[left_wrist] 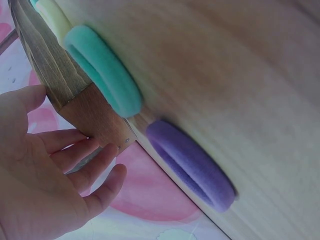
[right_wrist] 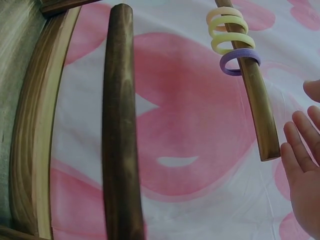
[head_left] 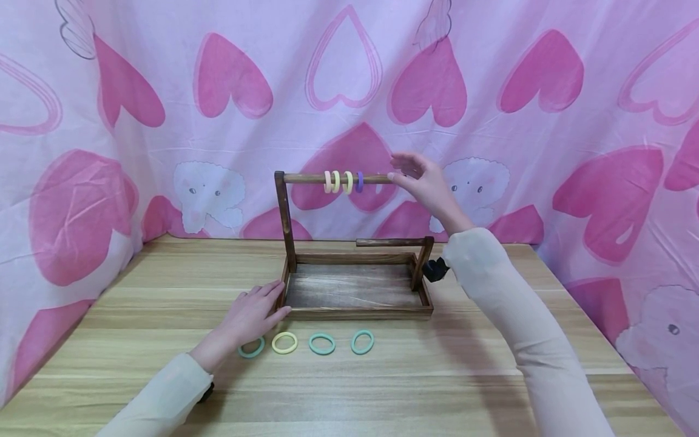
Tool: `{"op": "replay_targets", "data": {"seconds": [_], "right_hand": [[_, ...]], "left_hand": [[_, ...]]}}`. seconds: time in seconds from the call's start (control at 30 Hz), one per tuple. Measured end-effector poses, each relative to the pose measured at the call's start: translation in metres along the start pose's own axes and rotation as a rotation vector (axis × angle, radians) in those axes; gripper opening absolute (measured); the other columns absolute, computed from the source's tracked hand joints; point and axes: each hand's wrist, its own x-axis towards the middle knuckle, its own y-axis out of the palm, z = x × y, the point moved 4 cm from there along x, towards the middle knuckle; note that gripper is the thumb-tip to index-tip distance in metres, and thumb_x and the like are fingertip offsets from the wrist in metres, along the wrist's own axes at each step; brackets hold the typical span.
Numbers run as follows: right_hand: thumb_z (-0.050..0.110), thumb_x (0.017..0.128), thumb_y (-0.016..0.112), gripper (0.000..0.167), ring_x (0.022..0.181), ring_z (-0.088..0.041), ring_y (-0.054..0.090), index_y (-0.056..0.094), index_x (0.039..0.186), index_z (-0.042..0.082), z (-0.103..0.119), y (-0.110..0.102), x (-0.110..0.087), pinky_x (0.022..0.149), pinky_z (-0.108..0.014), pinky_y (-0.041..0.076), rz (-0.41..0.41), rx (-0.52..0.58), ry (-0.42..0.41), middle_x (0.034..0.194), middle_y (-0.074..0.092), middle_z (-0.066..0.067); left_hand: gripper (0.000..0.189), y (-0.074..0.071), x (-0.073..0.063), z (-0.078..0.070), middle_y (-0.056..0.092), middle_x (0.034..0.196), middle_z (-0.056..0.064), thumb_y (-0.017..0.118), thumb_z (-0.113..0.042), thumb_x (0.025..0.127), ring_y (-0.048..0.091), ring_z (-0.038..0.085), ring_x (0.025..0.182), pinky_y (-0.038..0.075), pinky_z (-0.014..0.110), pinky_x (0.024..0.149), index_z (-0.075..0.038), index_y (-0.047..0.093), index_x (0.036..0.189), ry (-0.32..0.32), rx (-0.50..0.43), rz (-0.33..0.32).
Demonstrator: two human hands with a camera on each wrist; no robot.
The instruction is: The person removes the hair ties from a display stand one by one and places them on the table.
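A dark wooden rack has a shallow tray base (head_left: 360,314), a tall upper rod (head_left: 306,178) and a short lower rod (head_left: 390,243). On the upper rod hang a peach ring (head_left: 327,182), two yellow rings (head_left: 348,182) and a purple ring (right_wrist: 223,64). My right hand (head_left: 419,176) is at that rod's free end, its fingers apart and holding nothing. With loosely extended fingers, my left hand (head_left: 253,315) touches the tray's left end. On the table, the left wrist view shows another purple ring (left_wrist: 192,167) beside a green ring (left_wrist: 107,72).
In front of the tray lie a yellow ring (head_left: 284,343) and two green rings (head_left: 322,344), with another green ring partly behind my left hand. The wood-grain table (head_left: 437,388) ends at a pink heart-print cloth (head_left: 229,139) hanging behind and at both sides.
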Motion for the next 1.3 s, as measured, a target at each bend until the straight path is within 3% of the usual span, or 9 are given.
{"op": "replay_targets", "data": {"seconds": [0.33,0.53,0.77,1.3], "right_hand": [[0.025,0.079,0.067,0.047,0.108,-0.022,0.049,0.052,0.121,0.011,-0.023,0.008,0.023,0.087,-0.027,0.039,0.088,-0.139,0.007,0.119,0.053,-0.005],[0.027,0.076,0.069,0.048,0.102,-0.020,0.052,0.054,0.120,0.014,-0.026,0.016,0.031,0.084,-0.030,0.041,0.146,-0.209,0.010,0.116,0.054,-0.002],[0.021,0.076,0.070,0.048,0.099,-0.019,0.053,0.053,0.119,0.006,-0.024,0.025,0.040,0.082,-0.028,0.043,0.240,-0.203,0.005,0.116,0.054,-0.011],[0.013,0.074,0.071,0.051,0.099,-0.020,0.052,0.051,0.120,0.001,-0.020,0.037,0.046,0.086,-0.030,0.039,0.380,-0.314,0.016,0.112,0.054,-0.011]], "left_hand": [[0.058,-0.001,0.000,-0.001,0.042,0.129,0.017,0.050,-0.039,0.087,0.042,0.041,0.109,0.034,0.055,0.083,0.002,0.045,0.127,0.002,0.005,0.005],[0.057,-0.001,0.001,-0.001,0.042,0.129,0.017,0.051,-0.038,0.087,0.042,0.042,0.109,0.033,0.055,0.083,0.003,0.045,0.127,0.003,0.003,0.003],[0.057,0.000,0.001,-0.001,0.042,0.129,0.017,0.051,-0.039,0.087,0.042,0.040,0.110,0.033,0.055,0.084,0.002,0.045,0.127,0.000,0.004,0.004],[0.057,0.000,0.001,0.000,0.043,0.129,0.017,0.052,-0.038,0.087,0.042,0.040,0.110,0.034,0.055,0.083,0.003,0.045,0.126,0.010,0.005,-0.014]]}}
